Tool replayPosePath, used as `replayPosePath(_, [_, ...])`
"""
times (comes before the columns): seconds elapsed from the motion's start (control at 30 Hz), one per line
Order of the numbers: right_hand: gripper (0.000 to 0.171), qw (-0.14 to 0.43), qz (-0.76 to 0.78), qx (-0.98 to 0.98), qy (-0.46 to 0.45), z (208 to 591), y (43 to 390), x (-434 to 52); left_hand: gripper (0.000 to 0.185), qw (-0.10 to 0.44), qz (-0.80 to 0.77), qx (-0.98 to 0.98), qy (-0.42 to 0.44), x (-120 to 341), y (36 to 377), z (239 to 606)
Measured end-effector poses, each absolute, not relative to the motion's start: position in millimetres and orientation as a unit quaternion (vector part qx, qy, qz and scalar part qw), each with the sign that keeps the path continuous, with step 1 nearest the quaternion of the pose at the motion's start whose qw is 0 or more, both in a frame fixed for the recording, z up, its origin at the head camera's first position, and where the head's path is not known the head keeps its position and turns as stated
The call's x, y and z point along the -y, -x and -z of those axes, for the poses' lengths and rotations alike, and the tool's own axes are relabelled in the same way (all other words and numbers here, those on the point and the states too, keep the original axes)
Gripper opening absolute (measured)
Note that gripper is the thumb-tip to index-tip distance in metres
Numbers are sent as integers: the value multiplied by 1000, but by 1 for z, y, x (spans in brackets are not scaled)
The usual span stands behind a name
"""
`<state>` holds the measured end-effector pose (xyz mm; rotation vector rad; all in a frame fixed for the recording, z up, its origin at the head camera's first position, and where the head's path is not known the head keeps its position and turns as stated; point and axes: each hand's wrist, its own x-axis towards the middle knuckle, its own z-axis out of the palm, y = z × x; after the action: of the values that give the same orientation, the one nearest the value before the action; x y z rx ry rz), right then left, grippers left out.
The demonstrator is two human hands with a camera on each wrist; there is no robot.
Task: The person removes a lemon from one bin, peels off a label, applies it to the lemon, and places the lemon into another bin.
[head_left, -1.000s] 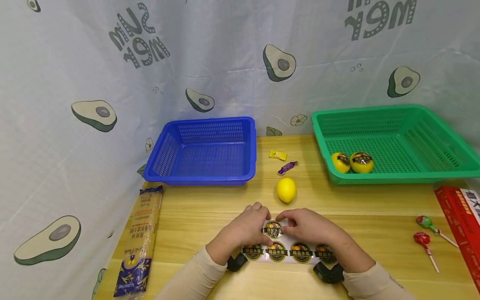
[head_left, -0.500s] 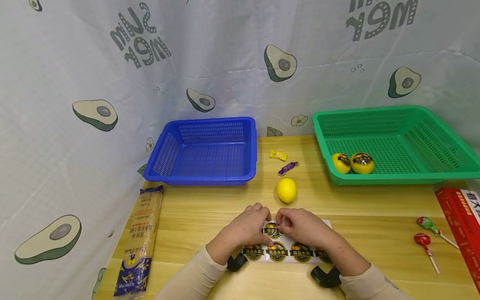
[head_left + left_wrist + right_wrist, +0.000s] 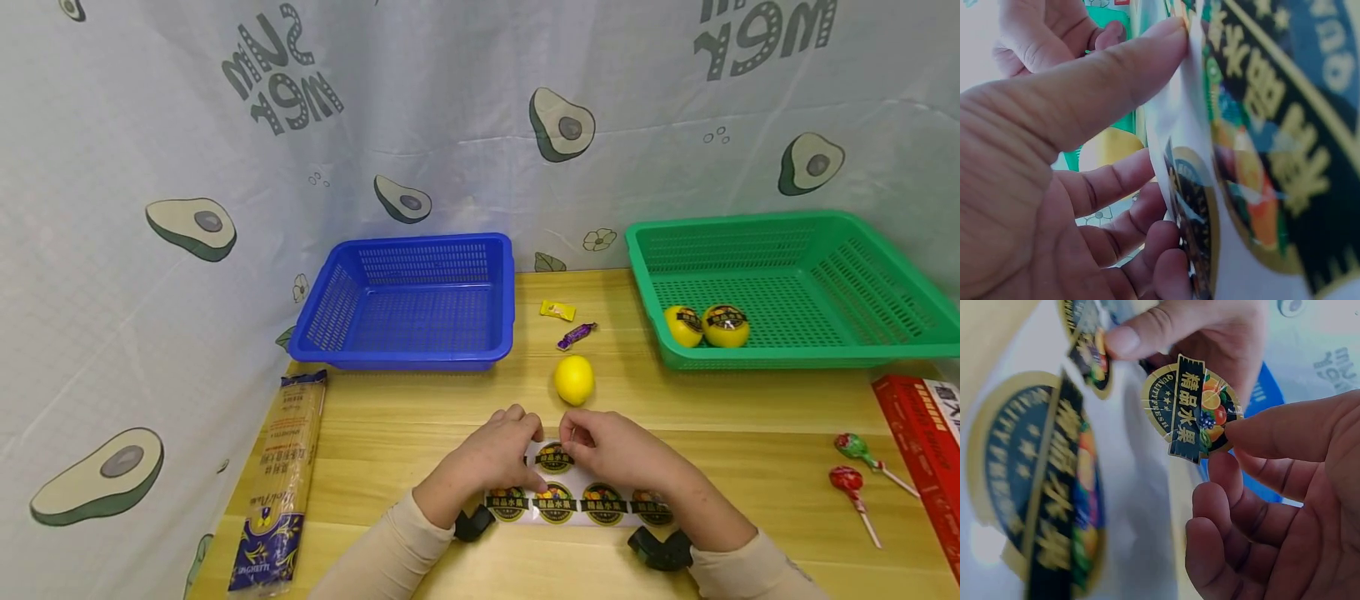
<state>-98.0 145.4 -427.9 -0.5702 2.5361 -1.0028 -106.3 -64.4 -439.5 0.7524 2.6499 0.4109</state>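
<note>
A white sticker sheet (image 3: pixel 581 505) with round fruit labels lies at the table's near edge. My left hand (image 3: pixel 525 458) pinches its far left part, thumb (image 3: pixel 1085 94) on top and fingers underneath. My right hand (image 3: pixel 572 442) pinches one round label (image 3: pixel 1190 407) between thumb and fingers. The right wrist view shows that label lifted clear of the sheet (image 3: pixel 1135 506). A bare yellow lemon (image 3: pixel 574 380) sits just beyond both hands. Two labelled lemons (image 3: pixel 708 325) lie in the green basket (image 3: pixel 795 225) at the back right.
An empty blue basket (image 3: pixel 408 362) stands at the back left. Two wrapped candies (image 3: pixel 566 323) lie between the baskets. A spaghetti pack (image 3: pixel 281 483) lies along the left edge. Two lollipops (image 3: pixel 851 467) and a red box (image 3: pixel 918 433) are on the right. A printed curtain surrounds the table.
My right hand has shifted slightly to the right, pulling the round label away from the sheet. The left hand keeps its hold in the same place.
</note>
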Motion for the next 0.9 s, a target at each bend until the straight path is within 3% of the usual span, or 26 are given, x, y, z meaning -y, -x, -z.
replayPosePath(0.17, [9,173,363,-897,183,422,100,-151,52,184,-198,-921,-279,69,110,434])
replayPosePath(0.43, [5,154,395,-891,161,414,103,-159,8,149,-390,-873,-251,74,117,423])
replayPosePath(0.67, [20,143,415,-887,141,411,106,-163,5,147,-479,-836,-223,76,118,421])
replayPosePath(0.9, [15,131,405,-894,136,413,107,-165,7,146,-525,-810,-217,75,118,422])
